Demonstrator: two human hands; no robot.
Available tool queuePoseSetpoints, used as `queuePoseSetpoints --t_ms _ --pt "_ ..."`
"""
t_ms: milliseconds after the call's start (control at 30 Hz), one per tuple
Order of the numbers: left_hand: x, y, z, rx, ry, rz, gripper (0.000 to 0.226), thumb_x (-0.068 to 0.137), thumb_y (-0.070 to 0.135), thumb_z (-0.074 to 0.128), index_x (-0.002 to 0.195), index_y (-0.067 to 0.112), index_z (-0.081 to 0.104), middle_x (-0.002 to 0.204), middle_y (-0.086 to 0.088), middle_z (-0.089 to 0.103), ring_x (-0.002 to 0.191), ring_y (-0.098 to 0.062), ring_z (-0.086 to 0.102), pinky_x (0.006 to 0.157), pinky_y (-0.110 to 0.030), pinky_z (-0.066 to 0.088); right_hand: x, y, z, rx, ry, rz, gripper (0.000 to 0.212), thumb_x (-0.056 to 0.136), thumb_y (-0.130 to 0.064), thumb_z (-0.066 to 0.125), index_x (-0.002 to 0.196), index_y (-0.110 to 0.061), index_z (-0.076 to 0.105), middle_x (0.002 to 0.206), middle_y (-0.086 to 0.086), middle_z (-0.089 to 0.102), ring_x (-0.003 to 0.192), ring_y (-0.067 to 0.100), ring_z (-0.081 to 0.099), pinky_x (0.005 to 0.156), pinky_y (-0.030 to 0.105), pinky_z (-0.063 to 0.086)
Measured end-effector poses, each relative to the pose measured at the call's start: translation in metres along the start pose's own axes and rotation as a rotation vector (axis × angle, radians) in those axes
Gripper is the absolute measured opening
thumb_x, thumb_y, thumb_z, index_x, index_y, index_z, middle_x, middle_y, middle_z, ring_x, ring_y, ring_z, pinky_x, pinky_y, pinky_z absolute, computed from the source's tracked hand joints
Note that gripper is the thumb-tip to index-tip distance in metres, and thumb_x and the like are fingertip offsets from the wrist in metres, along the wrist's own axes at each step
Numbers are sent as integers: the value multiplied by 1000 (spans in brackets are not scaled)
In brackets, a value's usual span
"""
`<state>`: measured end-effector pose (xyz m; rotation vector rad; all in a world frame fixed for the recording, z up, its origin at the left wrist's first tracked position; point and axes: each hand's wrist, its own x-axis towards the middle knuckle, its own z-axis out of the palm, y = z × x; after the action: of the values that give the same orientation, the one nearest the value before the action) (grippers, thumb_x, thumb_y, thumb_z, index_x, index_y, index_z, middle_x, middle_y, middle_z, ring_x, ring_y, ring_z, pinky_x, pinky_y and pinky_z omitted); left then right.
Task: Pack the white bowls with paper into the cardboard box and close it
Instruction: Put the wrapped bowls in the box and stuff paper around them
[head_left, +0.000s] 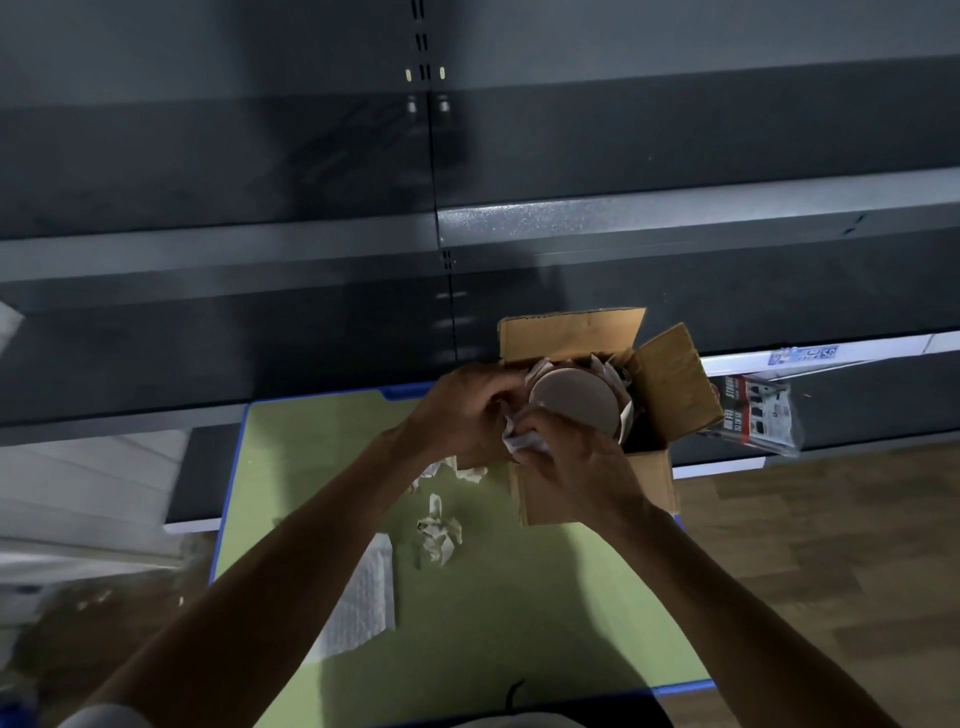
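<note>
I see the white bowls (571, 402) sitting inside the cardboard box (649, 483) as a tilted stack: a round pale face is turned up towards the camera, and the stack's axis leans down towards the box's right side, where a few rims show edge-on; I cannot tell whether that face is a base or a mouth. White paper lines the box behind and beside the stack. My right hand (576, 467) pinches a wad of white paper (524, 441) at the near left edge of the bowls, fingers curled on it. My left hand (467, 410) has its fingers curled over the box's left rim against the stack, and I cannot tell what they hold. The two hands are nearly touching and cover the box's near left corner. The rear flap (571, 332) stands upright and the right flap (675, 379) splays outward. The box stands at the far right of a green table (519, 597) with a blue edge. On the table lie a crumpled paper scrap (439, 535) and, at the left, a flat white sheet (363, 597). Dark shelving (311, 182) rises behind, with a packaged item (758, 415) just right of the box
</note>
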<state>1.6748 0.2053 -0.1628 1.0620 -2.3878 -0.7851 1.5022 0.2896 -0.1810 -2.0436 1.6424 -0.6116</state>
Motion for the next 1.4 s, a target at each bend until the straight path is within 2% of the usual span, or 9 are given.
queuePoseSetpoints --t_ms 233,333,567,667,800,1067,1200,1300,1400 --pt "4 -4 -2 8 -225 -28 24 78 39 68 95 27 57 90 15 60 80 -4 59 70 -28 50 1 11 3 -291 40 -19 43 94 -50 34 91 -27 70 90 -3 69 76 17 66 59 33 53" --pt "6 -2 0 37 -277 -26 29 80 33 74 104 23 60 94 13 61 83 -6 58 72 -21 45 6 12 10 -348 -104 -4 66 91 -51 13 98 -18 70 96 5 66 87 24 65 71 39 54" --pt "14 4 1 165 -344 -38 37 85 21 70 119 14 59 108 -3 63 95 -18 60 79 -9 35 3 11 -1 -176 -133 10 30 95 -36 46 108 -25 70 99 5 63 84 20 64 72 35 55" --pt "15 6 6 175 -295 -71 37 81 23 70 117 24 60 121 2 56 107 -15 55 88 -24 42 1 15 -11 -80 -106 24 27 91 -38 51 110 -36 70 103 -6 68 88 6 64 75 27 56" --pt "11 5 6 192 -252 -37 37 80 21 70 116 22 62 124 0 57 112 -17 53 94 -28 44 1 13 -10 -59 -33 45 19 82 -19 66 98 -25 74 95 -3 72 85 11 65 75 20 50" --pt "12 8 3 144 -230 -76 22 81 24 71 102 20 69 99 6 68 92 -14 61 70 -22 40 20 -1 -12 -168 -172 151 18 92 -25 55 102 -17 67 100 7 67 93 24 63 80 38 52" --pt "4 13 6 145 -157 -60 32 80 29 75 110 18 66 100 2 66 85 -8 55 66 -15 31 18 8 -1 -193 -139 90 57 88 -56 33 107 -15 68 106 4 70 99 20 66 82 37 54" --pt "3 17 9 125 -178 -98 36 82 32 73 114 17 63 97 4 63 92 -16 62 70 -20 36 13 -3 -13 -145 -103 134 19 90 -30 58 104 -19 65 100 1 67 91 21 63 79 35 52" --pt "3 18 10 138 -187 -140 50 81 45 72 121 20 57 109 2 65 98 -20 62 77 -30 47 6 6 -18 -21 -145 78 12 86 -24 62 98 -23 61 93 -6 69 84 16 66 78 32 52"
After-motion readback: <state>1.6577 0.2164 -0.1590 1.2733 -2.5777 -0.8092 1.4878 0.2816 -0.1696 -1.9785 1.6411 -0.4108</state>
